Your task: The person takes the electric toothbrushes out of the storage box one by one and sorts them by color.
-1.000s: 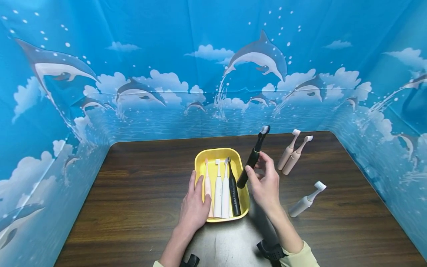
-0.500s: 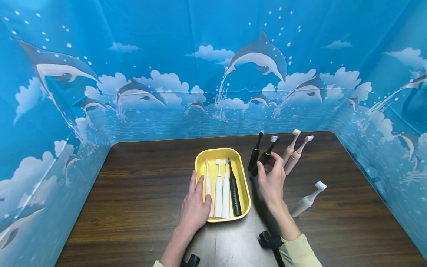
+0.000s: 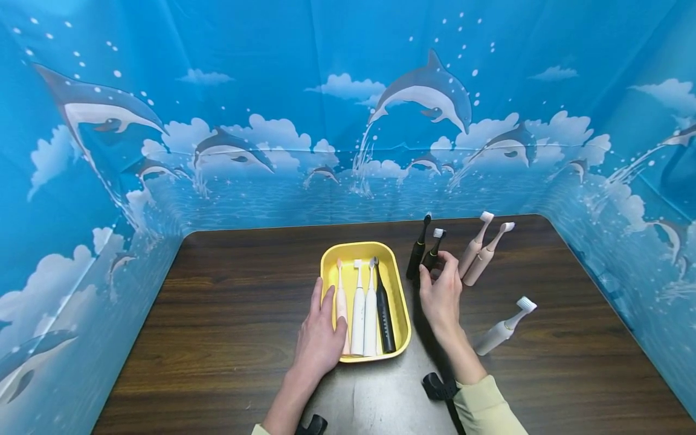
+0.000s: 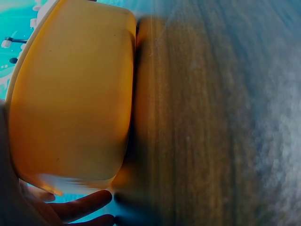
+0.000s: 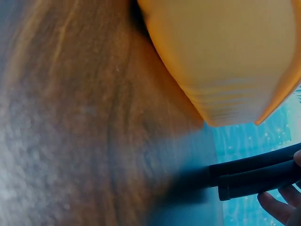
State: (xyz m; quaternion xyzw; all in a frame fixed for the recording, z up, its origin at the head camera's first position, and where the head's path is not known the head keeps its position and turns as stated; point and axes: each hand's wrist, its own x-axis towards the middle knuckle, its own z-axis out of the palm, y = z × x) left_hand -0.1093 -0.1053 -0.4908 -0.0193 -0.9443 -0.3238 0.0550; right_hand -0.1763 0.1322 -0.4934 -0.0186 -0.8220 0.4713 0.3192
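Note:
My left hand (image 3: 321, 338) holds the left wall of a yellow tray (image 3: 402, 314), its thumb on the inner side. In the left wrist view the fingers (image 4: 87, 205) reach around the tray's end. Inside the tray lie a pale pink electric toothbrush (image 3: 341, 302), two white electric toothbrushes (image 3: 358, 311) and a black one (image 3: 385, 314). Right of the tray, my right hand (image 3: 443, 296) pinches a black electric toothbrush (image 3: 431, 260) by its handle, bristles up. A second black electric toothbrush (image 3: 416, 254) stands upright beside it; the right wrist view shows both handles (image 5: 258, 179) close together.
Two pink electric toothbrushes (image 3: 478, 266) stand side by side to the right of my right hand. A grey-white electric toothbrush (image 3: 497, 335) stands nearer, behind my right wrist. The dark wooden table (image 3: 234, 314) ends against a blue dolphin-print curtain (image 3: 272, 72).
My right hand has carried the black toothbrush away from the tray's right edge to the back right, beside the other black one. My left hand has stayed on the tray.

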